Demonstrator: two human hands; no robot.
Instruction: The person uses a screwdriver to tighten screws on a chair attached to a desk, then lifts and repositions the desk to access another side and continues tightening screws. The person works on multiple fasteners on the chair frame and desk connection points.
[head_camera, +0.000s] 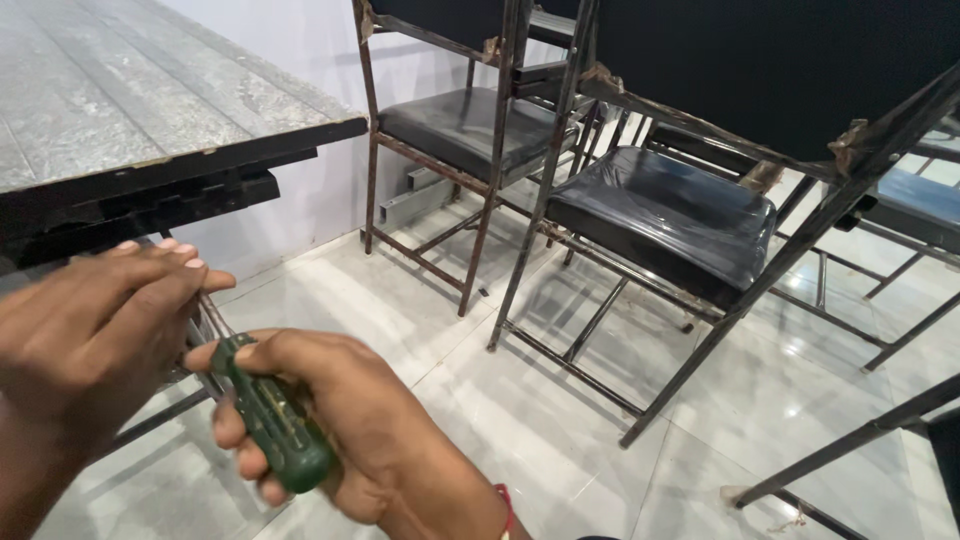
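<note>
Dark-green plastic-handled screwdriver, low beside the grey plank desk: right hand wrapped closed round its handle, left hand pinching the thin steel shaft; judged light, rigid, smooth-gripped, best held by the handle.

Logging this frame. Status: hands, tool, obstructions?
Right hand gripping green screwdriver by handle. Left hand pinching its shaft near the tip, under table edge. Chairs stand apart, nothing blocking.
</note>
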